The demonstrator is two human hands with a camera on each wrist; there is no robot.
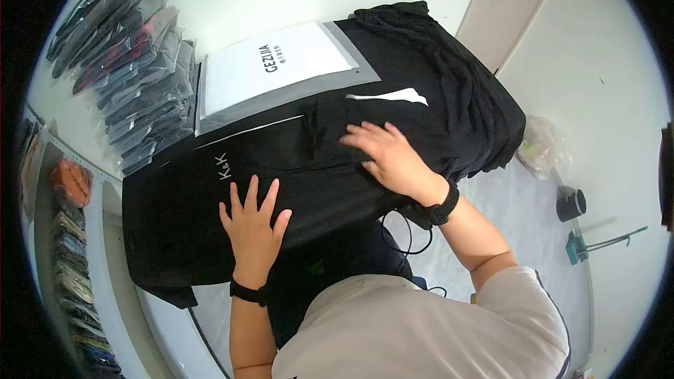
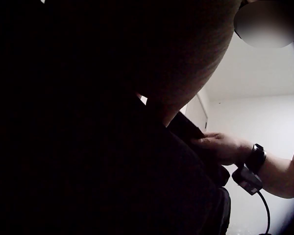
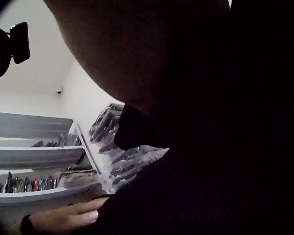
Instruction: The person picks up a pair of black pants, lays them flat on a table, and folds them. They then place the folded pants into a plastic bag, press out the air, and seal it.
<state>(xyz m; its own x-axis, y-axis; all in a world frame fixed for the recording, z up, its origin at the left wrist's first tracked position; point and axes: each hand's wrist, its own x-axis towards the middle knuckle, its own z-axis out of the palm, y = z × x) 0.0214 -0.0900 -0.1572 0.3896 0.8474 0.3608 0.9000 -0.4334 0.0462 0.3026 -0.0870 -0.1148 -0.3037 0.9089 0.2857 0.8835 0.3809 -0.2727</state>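
A black garment [image 1: 281, 189] with white "K&K" lettering lies spread over the table. The left hand [image 1: 254, 228] rests flat on it just below the lettering, fingers spread. On the garment further right is the right hand [image 1: 390, 158], palm down, fingers extended and slightly blurred, near a dark folded part. Behind the hands lies a white printed bag [image 1: 281, 67] with a grey border. In the left wrist view the right hand [image 2: 225, 147] touches dark cloth; in the right wrist view the left hand [image 3: 63, 219] lies at the cloth's edge. Dark areas hide much of both wrist views.
Bagged garments [image 1: 140, 77] are stacked at the back left. A shelf [image 1: 112, 274] with packed items stands at the left. More black cloth [image 1: 449, 91] is bunched at the table's right end. A bin [image 1: 571, 203] and a dustpan [image 1: 577, 247] are on the floor at right.
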